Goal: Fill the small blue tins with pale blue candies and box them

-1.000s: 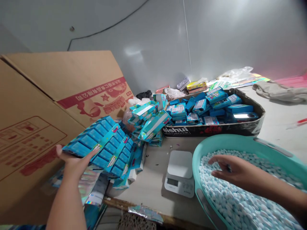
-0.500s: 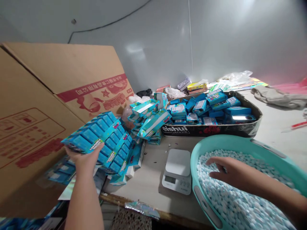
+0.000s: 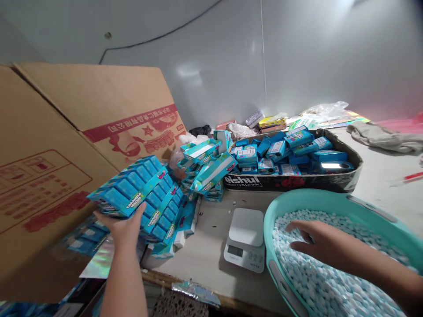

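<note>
On the left, my left hand (image 3: pixel 124 224) is closed around the lower edge of a display tray of blue boxes (image 3: pixel 124 189) labelled "Caramelo Macizo". My thumb shows at its front edge, while the other fingers are mostly hidden beneath. This tray leans against more filled trays (image 3: pixel 163 200) just to its right. On the other side, my right hand (image 3: pixel 309 233) hovers low over pale blue and white candies (image 3: pixel 307 273) in a turquoise basin (image 3: pixel 313 196). Its fingers are curved, with thumb and forefinger apart and nothing visible between them.
A white digital scale (image 3: pixel 246 229) stands left of the basin. Behind it are piled empty trays (image 3: pixel 211 171) and a black carton (image 3: pixel 284 181) of loose blue tins. A large cardboard box (image 3: pixel 53 145) fills the left side. The table's front edge (image 3: pixel 158 277) is worn.
My left hand and its tray have shifted slightly to the right. The whole view has moved down a little. My right hand keeps nearly the same pose over the candies.
</note>
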`<state>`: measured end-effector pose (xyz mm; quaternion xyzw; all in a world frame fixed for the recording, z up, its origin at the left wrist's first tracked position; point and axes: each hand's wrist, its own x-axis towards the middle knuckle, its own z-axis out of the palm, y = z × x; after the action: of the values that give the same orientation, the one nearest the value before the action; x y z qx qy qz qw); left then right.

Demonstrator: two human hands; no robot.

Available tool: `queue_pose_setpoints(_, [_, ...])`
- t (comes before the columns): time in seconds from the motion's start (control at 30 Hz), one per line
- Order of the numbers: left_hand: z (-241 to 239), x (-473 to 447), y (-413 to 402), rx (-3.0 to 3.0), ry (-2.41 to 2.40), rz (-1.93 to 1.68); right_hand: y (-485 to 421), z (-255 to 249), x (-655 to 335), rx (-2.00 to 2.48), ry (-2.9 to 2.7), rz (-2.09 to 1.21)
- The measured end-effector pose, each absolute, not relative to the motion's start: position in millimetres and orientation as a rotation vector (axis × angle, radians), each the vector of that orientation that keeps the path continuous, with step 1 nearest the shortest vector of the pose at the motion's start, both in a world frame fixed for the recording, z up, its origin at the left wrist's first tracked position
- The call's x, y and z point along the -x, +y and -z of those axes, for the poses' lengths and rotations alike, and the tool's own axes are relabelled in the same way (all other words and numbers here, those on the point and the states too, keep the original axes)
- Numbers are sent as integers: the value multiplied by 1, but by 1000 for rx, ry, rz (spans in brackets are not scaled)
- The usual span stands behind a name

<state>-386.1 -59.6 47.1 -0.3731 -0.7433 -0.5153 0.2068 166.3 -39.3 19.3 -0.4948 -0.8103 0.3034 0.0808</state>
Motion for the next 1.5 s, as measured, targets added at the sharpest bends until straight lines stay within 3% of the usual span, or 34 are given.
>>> queue_pose_setpoints(0.23, [-38,381,-62,808,-2117,1559,-39,-22,-166,1466,-2462,-846])
queue_pose_setpoints(0.37, [-38,329,-74,726,-1850,1324,-38,-25,-167,1474,-2464,-809])
queue_pose_setpoints(0.47, [-25,274,-52,1061,-1657,1188,-37,-23,-168,1474,-2485,-720])
queue_pose_setpoints(0.57, [-8,235,-2,1599,-1787,1062,-36,-21,-168,1469,-2514,-639])
queue_pose_setpoints(0.73, [-8,213,42,1793,-1767,1018,-39,-24,-170,1409,-2544,-628])
queue_pose_setpoints(0.93, [-8,204,-65,1588,-1601,1029,-42,-29,-174,1398,-2539,-593])
queue_pose_setpoints(1.13, [61,202,-173,1858,-1643,820,-36,-29,-174,1500,-2517,-587])
queue_pose_setpoints(1.33, [106,209,-175,2035,-1829,785,-21,5,-185,1516,-2494,-621])
queue_pose_setpoints(1.5, [80,196,-134,1915,-2019,922,-12,26,-195,1544,-2443,-586])
